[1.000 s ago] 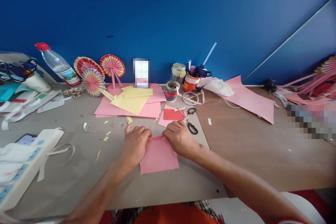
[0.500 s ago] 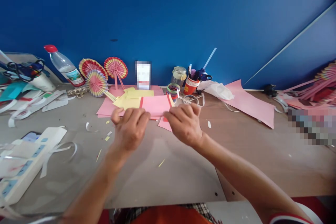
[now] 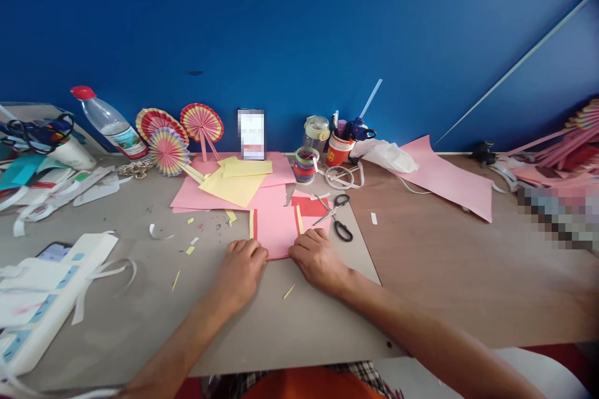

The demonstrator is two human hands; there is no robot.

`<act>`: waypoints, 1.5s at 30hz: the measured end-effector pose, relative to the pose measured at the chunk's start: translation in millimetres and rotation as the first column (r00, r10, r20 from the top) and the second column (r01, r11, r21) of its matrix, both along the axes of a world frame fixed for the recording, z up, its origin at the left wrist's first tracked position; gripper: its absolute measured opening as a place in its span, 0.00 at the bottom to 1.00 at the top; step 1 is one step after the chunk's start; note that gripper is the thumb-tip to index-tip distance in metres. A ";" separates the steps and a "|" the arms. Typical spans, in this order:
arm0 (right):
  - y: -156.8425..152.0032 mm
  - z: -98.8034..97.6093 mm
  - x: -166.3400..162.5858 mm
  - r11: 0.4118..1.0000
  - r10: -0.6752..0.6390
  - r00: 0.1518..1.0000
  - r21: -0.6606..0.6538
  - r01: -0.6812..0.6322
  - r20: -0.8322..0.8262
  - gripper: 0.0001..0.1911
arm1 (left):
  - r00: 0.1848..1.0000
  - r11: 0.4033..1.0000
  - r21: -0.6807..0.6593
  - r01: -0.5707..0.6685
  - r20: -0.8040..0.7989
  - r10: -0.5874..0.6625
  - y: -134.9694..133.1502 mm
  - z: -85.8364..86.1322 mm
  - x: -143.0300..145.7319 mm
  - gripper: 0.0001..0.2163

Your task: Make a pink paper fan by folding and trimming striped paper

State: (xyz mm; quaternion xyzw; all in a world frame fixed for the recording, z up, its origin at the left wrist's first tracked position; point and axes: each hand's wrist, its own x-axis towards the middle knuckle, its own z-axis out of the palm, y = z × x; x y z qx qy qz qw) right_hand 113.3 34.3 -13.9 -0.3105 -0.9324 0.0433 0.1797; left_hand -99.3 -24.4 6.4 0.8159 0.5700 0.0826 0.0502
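A pink sheet of paper (image 3: 277, 227) with red and yellow strips along both sides lies on the table in front of me. Its near edge looks slightly raised or folded. My left hand (image 3: 243, 269) grips the near left corner, fingers curled. At the near right corner, my right hand (image 3: 319, 259) is closed on the same sheet, its thumb toward the middle. Just beyond the right hand are black-handled scissors (image 3: 344, 230), opened, lying over a red paper piece (image 3: 313, 206). Yellow sheets (image 3: 234, 186) rest on larger pink sheets (image 3: 185, 197) behind.
Pleated paper fans (image 3: 202, 123) lean against the blue wall beside a tilted bottle (image 3: 115, 128). A phone (image 3: 251, 137) stands upright. Farther right are a jar (image 3: 306, 165), a red cup of tools (image 3: 340, 151) and a white bag (image 3: 386, 157). A power strip (image 3: 70, 290) lies left.
Both hands have lowered the pink paper from above the table onto its surface, nearer to me. The scissors and red piece behind it have come into view.
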 end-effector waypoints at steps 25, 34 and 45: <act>1.1 -0.3 0.8 0.995 -0.039 0.997 -0.093 0.034 -0.060 0.10 | 0.942 0.986 -0.150 -0.076 0.312 0.120 -0.2 0.5 -11.4 0.11; 1.1 -0.1 3.3 0.984 -0.094 0.991 -0.159 0.079 -0.090 0.10 | 0.940 0.980 -0.175 -0.090 0.311 0.142 1.8 -0.8 -10.9 0.10; 9.9 7.5 -6.0 0.861 -0.285 0.956 -0.456 0.226 -0.065 0.08 | 0.936 0.963 -0.216 -0.158 0.279 0.216 5.0 7.5 -2.4 0.08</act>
